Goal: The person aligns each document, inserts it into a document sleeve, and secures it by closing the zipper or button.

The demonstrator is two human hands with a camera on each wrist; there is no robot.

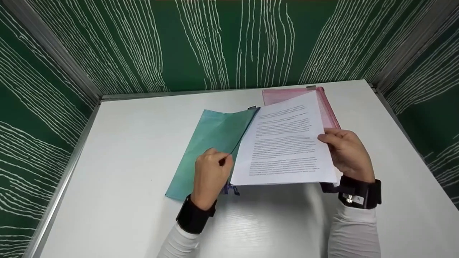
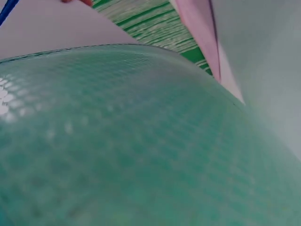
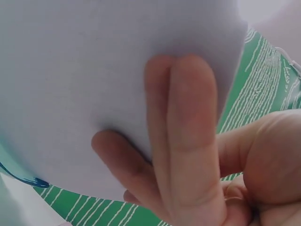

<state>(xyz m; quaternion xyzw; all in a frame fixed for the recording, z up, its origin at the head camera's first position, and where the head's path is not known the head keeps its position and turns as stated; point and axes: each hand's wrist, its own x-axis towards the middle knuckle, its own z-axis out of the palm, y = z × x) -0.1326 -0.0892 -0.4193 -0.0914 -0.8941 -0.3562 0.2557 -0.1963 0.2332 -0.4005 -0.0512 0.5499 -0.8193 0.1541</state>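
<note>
The printed paper [image 1: 283, 143] lies at 9 o'clock from the right hand [image 1: 348, 154], which pinches its right edge, thumb on the printed face, fingers extended behind. From the left hand [image 1: 212, 177] the paper is at 2 o'clock; that hand, fingers curled, pinches the edge of the green folder [image 1: 215, 130], which spreads toward 12 o'clock. The pink folder [image 1: 329, 111] lies on the table [image 1: 132, 143], partly behind the paper.

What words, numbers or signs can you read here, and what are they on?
None can be read clearly.
White paper: lines of print, too small to read.
White label on the right black wristband: a tiny mark, too small to read.
</note>
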